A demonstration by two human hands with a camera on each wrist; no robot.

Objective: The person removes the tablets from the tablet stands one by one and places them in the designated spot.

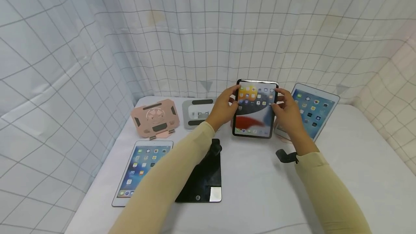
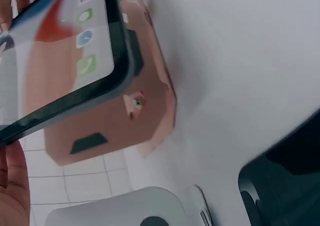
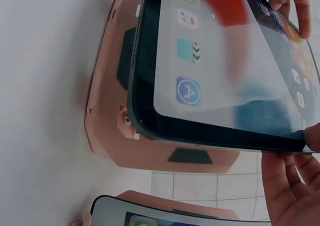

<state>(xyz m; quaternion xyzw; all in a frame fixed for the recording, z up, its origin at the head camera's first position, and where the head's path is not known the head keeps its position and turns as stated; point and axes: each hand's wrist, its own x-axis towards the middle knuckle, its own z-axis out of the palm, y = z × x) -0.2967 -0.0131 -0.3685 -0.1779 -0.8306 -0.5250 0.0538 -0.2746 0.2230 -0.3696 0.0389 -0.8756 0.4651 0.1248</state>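
Both hands hold a black-bezelled tablet (image 1: pixel 254 109) upright by its two long sides, its lit screen facing the head camera. On its left edge are the fingers and thumb of the left hand (image 1: pixel 223 107); the right hand (image 1: pixel 287 113) grips the opposite edge. Right behind the tablet stands a pink tablet stand (image 3: pixel 112 131) with dark pads, seen in both wrist views. A narrow gap shows between stand and tablet at the lower end in the left wrist view; whether they touch elsewhere I cannot tell.
To the right, a white tablet (image 1: pixel 313 109) leans on a mostly hidden stand. Another pink stand (image 1: pixel 156 118) and a silver-grey stand (image 1: pixel 195 113) occupy the back left. A white tablet (image 1: pixel 143 165) and a dark-screened tablet (image 1: pixel 203 180) lie in front, partly under the left arm.
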